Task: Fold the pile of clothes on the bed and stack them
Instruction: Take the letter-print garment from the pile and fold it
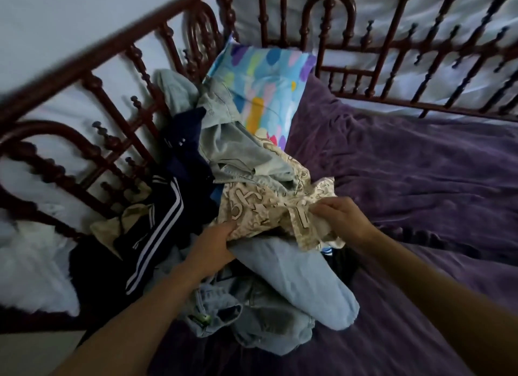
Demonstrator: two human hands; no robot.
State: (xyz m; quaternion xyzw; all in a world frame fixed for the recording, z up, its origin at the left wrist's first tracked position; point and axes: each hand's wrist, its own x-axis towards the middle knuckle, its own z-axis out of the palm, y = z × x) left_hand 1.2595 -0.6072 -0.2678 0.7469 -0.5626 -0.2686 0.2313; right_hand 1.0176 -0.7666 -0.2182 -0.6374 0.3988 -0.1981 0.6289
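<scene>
Both hands are on one garment, a beige patterned cloth [266, 207] that lies on top of the pile of clothes [224, 207]. The left hand [215, 241] grips its near-left edge, fingers curled into the fabric with the thumb over the top; the right hand [342, 218] pinches a bunched corner of the same cloth, fingertips pressed together on it. The garment is crumpled between the two hands, not yet spread flat.

The job looks barely begun — no folded stack shows anywhere on the bed [406, 179]. Everything is still heaped: beyond the hands, pale grey-blue trousers [238, 148] drape over the beige cloth toward a colourful pillow [266, 87]; to the left of the left hand lies a navy track garment with white stripes [157, 230]; just under and nearer than both hands sit a light blue piece [294, 277] and faded jeans [252, 319]. All are rumpled and overlapping.

To the right of the right hand the purple bedcover lies open — a likely place to lay out and fold, in my judgement. What remains is nearly all of it: pulling this cloth free, folding it, then working through each of the others and stacking them.
</scene>
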